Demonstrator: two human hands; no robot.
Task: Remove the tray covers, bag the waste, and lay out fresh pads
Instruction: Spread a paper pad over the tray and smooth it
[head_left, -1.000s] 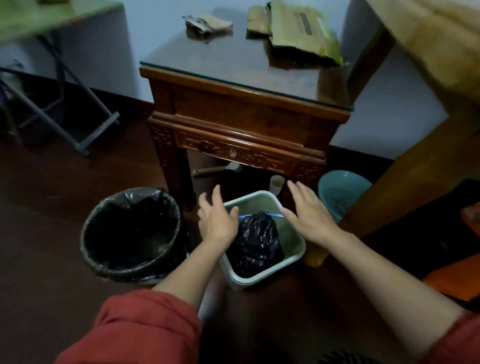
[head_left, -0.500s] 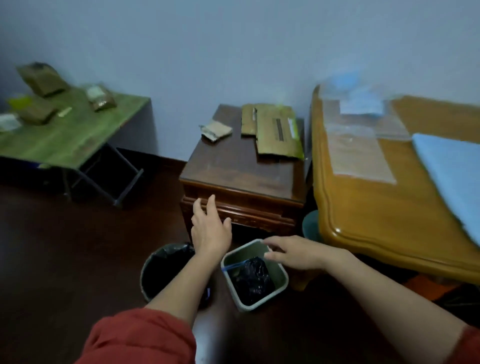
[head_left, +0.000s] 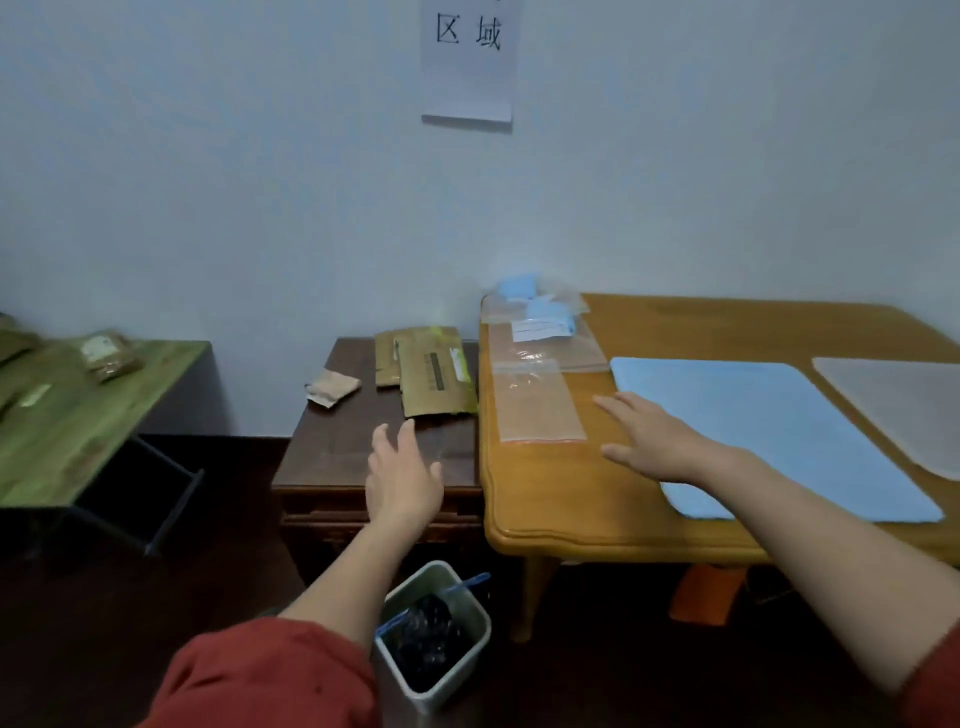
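A pad (head_left: 769, 431) lies on the table (head_left: 571, 499), bin (head_left: 434, 631) below left.

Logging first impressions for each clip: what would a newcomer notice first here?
Two bare hands reach forward, open: the left hand over the dark wooden cabinet, the right hand by the near left corner of the large blue pad on the light wooden table. Below, on the floor, a small bin holds a black bag.
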